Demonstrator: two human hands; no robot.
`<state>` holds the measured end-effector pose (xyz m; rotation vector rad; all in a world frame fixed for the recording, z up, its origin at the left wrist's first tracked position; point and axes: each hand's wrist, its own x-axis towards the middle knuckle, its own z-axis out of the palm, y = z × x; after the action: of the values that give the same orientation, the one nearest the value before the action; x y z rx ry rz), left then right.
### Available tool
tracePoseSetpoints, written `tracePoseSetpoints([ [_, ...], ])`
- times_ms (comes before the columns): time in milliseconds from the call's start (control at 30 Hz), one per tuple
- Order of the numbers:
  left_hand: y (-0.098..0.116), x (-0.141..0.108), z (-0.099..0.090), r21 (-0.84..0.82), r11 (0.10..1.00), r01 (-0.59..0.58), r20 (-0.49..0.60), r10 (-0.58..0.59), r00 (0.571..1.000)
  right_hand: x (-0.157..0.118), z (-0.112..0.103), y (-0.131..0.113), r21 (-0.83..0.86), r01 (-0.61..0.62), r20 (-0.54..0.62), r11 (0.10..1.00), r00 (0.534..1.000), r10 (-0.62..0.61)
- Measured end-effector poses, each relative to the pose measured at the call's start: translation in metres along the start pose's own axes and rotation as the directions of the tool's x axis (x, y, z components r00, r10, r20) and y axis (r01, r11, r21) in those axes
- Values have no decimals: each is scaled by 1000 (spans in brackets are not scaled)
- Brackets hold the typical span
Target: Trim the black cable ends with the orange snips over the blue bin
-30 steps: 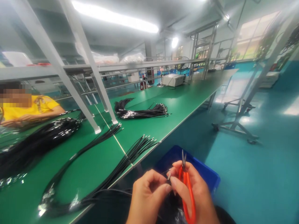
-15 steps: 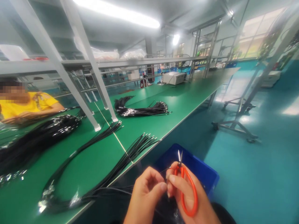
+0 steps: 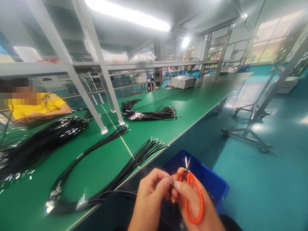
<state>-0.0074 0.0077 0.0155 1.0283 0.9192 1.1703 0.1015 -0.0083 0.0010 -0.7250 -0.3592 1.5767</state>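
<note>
as the left hand (image 3: 152,194) is closing in, scissors (image 3: 198,189) are staying gripped

looped black cables (image 3: 125,172) are lying on the tabletop (image 3: 96,170). the left hand's fingers are now meeting the right hand's (image 3: 192,195), bunched together on what i cannot tell; both are probably working one spot. the right hand's fingers are clamping the scissors, blades parted, near a blue bin (image 3: 213,179). no writing is showing legibly.

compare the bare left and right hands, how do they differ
The bare right hand holds orange-handled metal scissors, blades up and parted; the bare left hand holds none. The left hand is nearer the green tabletop, the right hand nearer the blue plastic bin. Their fingertips meet.
</note>
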Motion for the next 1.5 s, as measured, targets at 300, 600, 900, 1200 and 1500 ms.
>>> tracePoseSetpoints([
  [300, -7, 2, 2, -103, 994, -27, 3, 28, 1000, 3, 3, -5, 49, -36, 22, 998, 999, 35],
  [600, 4, -5, -5, 664, 673, -326, -95, 508, 856, 4, 17, -10, 74, -52, -40, 996, 998, 55],
  [900, 7, -5, -20, 673, 682, -288, 1, 389, 921, 5, 21, -8, 58, -6, -26, 998, 1000, 7],
  [1200, -2, -4, -17, 530, 829, -179, -11, 217, 976, 6, 17, -5, -253, 241, -62, 937, 962, -264],
  [1500, 2, -4, -17, 488, 862, -139, 5, 157, 988, 14, 3, 3, -665, 560, 234, 494, 785, -574],
])
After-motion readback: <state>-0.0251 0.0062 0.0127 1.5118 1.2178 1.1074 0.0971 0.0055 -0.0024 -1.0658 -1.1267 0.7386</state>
